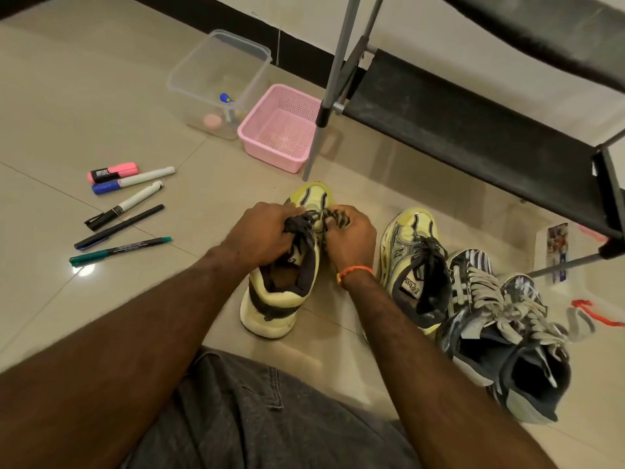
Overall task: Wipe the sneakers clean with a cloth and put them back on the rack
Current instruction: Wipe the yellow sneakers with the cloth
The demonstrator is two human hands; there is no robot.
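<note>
Laces first: we have both hands on the yellow sneaker [282, 265] that stands on the floor tiles [101, 113] in front of our knee. Our left hand [260, 236] has its fingers curled round the dark laces [299, 226] on one side, and our right hand [351, 240] pinches them on the other, over the tongue. No cloth shows anywhere we can see. The sneaker looks light, with a soft mesh upper and a thick, firm sole, so we judge the heel or the sole edge the surest place to hold it while wiping; laces alone would let it swing. Its mate [411, 265] stands just to the right, touching the dark blue pair [500, 333]. The rack [473, 140] waits beyond, its black shelf bare.
</note>
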